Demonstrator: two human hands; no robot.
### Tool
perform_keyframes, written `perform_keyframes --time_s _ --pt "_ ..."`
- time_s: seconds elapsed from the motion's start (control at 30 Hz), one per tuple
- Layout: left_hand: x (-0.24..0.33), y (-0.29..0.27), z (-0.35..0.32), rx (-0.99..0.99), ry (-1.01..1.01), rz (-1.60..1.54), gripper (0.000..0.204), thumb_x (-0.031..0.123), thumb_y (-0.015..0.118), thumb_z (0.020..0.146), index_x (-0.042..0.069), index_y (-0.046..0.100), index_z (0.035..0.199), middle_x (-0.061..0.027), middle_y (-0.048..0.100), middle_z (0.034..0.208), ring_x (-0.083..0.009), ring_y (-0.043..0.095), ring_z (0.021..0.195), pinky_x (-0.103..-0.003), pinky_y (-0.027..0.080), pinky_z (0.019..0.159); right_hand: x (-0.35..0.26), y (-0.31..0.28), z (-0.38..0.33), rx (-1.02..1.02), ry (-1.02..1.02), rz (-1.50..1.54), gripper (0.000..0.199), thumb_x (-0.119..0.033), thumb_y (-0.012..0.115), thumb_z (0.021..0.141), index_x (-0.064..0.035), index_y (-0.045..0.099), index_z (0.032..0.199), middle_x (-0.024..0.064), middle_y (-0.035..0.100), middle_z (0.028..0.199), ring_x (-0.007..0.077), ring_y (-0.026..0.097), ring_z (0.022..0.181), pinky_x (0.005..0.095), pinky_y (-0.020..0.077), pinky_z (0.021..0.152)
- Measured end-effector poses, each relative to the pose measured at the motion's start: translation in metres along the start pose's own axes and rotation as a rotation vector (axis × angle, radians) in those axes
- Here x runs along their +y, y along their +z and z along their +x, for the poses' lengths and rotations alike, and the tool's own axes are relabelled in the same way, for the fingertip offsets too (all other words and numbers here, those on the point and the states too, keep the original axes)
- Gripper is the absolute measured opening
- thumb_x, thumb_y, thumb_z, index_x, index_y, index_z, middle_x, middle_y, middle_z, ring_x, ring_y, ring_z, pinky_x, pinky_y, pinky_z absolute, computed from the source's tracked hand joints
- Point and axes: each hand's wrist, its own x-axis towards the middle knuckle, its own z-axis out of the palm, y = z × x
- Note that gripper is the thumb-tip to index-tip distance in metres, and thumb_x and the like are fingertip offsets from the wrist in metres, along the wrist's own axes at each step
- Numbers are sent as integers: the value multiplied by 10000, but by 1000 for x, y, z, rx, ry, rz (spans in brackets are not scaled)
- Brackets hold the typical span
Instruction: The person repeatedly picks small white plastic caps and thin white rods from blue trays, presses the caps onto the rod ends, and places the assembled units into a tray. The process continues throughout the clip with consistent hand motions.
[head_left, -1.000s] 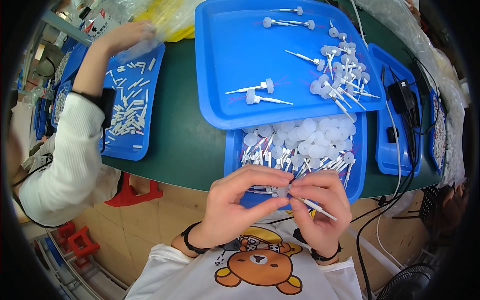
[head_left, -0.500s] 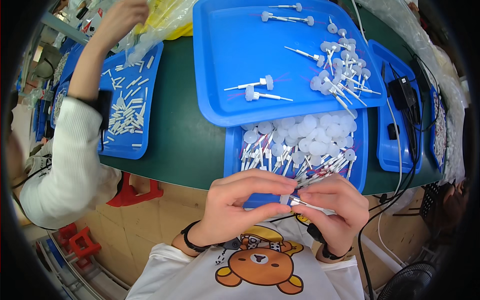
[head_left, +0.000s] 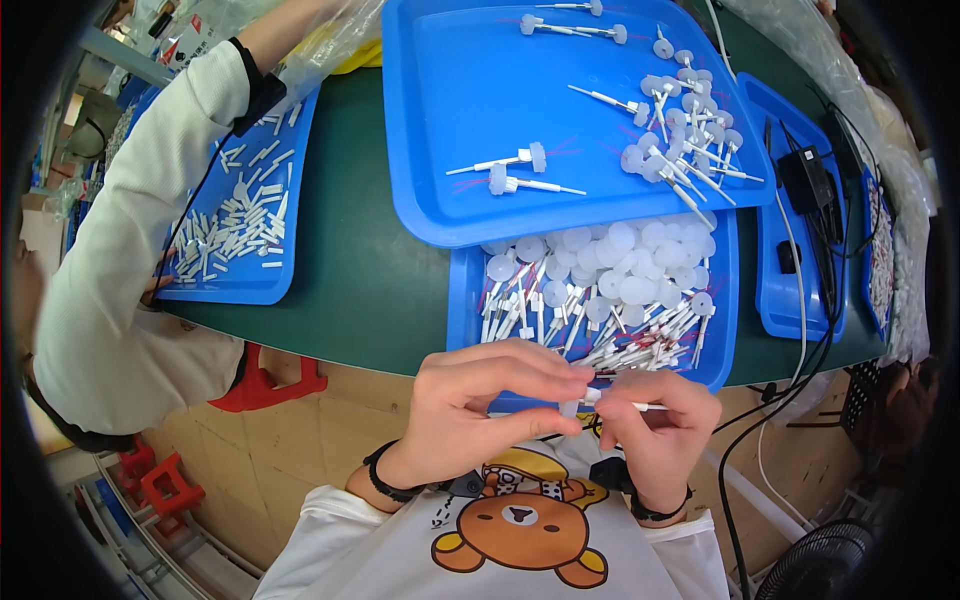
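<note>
Just off the table's near edge, my left hand (head_left: 490, 400) pinches the round translucent end of a small white rod-shaped part (head_left: 592, 397) between thumb and fingers. My right hand (head_left: 662, 425) is closed on the same part from the other side, thumb against bent fingers. A thin white tip sticks out past the right fingers. Beyond both hands, the lower blue tray (head_left: 461, 300) holds many similar white rods with red wires and frosted discs (head_left: 637, 290). Over its far side rests a larger blue tray (head_left: 500, 90) with finished-looking rod-and-disc pieces (head_left: 518, 160), mostly heaped at its right.
At left, a person in a white sleeve (head_left: 120, 200) reaches over a blue tray of short white tubes (head_left: 235, 235) beside a clear plastic bag (head_left: 330, 40). To the right, a narrow blue tray holds a black adapter (head_left: 803, 180) and cables. Red stools (head_left: 265, 385) stand below the green table (head_left: 345, 200).
My right fingers have shifted slightly left and curled more tightly around the part. My left hand stays nearly still. The neighbouring person's arm has stretched farther forward and right, toward the plastic bag.
</note>
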Motion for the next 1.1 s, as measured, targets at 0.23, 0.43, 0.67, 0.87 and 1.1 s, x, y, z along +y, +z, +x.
perform_keyframes --time_s 0.23,0.43,0.67,0.87,1.1 --pt "1 4 0 49 92 182 266 -20 860 719 -14 766 967 -147 760 1028 -271 732 958 -363 585 834 -7 3 -3 32 307 200 75 -12 769 882 51 730 877 84 701 755 81 616 547 193 414 445" --pt "5 0 -1 -13 58 141 260 10 865 726 -11 764 965 -142 760 1028 -262 734 953 -357 585 830 -10 -1 -3 -28 286 158 81 -19 776 878 47 729 890 81 704 771 87 632 575 211 436 464" --pt "13 2 -4 80 0 263 367 41 859 746 1 736 1089 -143 726 1154 -256 714 1023 -338 580 831 -27 -16 4 -184 214 -200 190 -74 644 972 53 691 840 69 679 690 111 658 577 244 481 525" --pt "12 -19 4 204 93 904 394 36 833 750 51 717 1127 -91 662 1182 -267 618 1012 -346 518 821 -48 -23 36 44 3 -106 220 -135 570 1027 62 661 1064 108 688 754 120 640 633 239 478 602" --pt "1 -30 1 230 52 1112 293 75 825 749 84 724 1024 -74 577 1283 -314 503 1125 -413 415 942 -45 -2 46 6 -247 -522 699 -23 699 893 19 381 1514 227 652 1225 267 654 1062 364 517 861"
